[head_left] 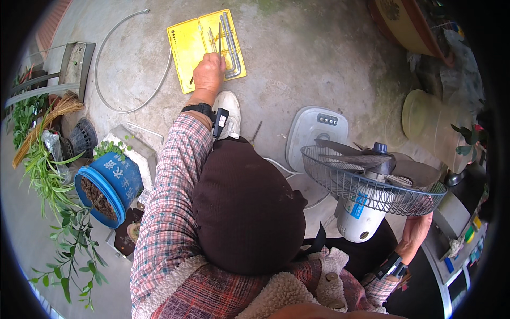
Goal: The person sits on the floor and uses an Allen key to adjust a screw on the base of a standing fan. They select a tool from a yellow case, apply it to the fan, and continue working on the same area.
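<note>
Open tool case [185, 42] with a person seated before a dismantled fan. The yellow case lies unfolded on the far floor, left of centre, its right half bearing large grey hex keys [232, 43] beside smaller pieces. The left hand [209, 74] rests over its near part, fingers bent at the foot of a dark rod [220, 38]; whether they grip it cannot be told. At right, the fan head [366, 212] is raised and tilted, dark blades [348, 159] lying within its wire guard [319, 157]. The right hand [417, 229] touches the guard's near right edge from beneath; its fingers are partly hidden, so their closure cannot be judged. Beyond the fan head, the pale fan base [304, 130], with a row of buttons, lies on the floor [276, 69], a worn concrete surface darkened by greenish stains toward the far right. A metal hoop [106, 48] lies left of the case. Along the left margin stand leafy plants [48, 186], a straw broom [40, 127], a dark basket [83, 139] and a blue bucket [119, 178] of brown matter, tipped toward the viewer. A large brown planter [401, 24] occupies the far right; a cluttered bench [443, 268] borders the near right.
</note>
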Demonstrator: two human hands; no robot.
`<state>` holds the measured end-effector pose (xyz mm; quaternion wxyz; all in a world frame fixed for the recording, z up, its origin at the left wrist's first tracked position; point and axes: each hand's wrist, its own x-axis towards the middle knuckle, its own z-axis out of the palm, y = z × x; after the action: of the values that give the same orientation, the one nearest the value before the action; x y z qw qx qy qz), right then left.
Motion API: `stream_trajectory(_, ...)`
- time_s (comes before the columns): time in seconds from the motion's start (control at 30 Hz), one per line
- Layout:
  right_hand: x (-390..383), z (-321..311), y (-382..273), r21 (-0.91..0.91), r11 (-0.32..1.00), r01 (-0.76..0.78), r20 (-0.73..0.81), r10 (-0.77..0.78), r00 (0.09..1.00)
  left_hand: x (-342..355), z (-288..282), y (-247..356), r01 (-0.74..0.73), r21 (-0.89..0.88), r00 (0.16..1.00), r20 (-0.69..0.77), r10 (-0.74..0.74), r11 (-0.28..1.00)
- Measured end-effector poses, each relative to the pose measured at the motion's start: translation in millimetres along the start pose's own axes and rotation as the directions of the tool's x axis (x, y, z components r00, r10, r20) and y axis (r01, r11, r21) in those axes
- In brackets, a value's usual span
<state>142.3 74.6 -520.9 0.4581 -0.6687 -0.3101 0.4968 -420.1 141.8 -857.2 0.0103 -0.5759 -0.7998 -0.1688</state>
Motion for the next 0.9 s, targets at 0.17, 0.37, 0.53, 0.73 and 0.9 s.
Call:
stream_trajectory(0.17,2.0,-1.3,0.1,0.000,1.000,0.005,0.018,-0.005,1.000,-3.7,3.2,5.3,-0.061,0.033,0.994,0.092,0.058,0.998)
stream_trajectory(0.37,2.3,-0.7,0.0,0.010,1.000,-0.002,0.008,0.002,1.000,-10.9,-0.5,-1.0,-0.093,0.013,0.995,-0.044,0.094,0.996)
stream_trajectory(0.53,2.9,0.7,0.7,0.029,1.000,-0.012,0.027,0.011,1.000,-10.3,-1.1,-6.3,-0.105,0.045,0.994,-0.008,0.106,0.993)
stream_trajectory(0.73,2.9,2.1,0.6,0.040,0.999,-0.010,0.022,0.009,1.000,-13.3,6.0,-7.3,-0.131,0.061,0.991,0.010,0.131,0.989)
stream_trajectory(0.9,3.2,2.2,0.5,0.049,0.999,-0.006,0.030,0.005,1.000,-15.5,14.8,-10.8,-0.215,0.117,0.973,0.105,0.203,0.970)
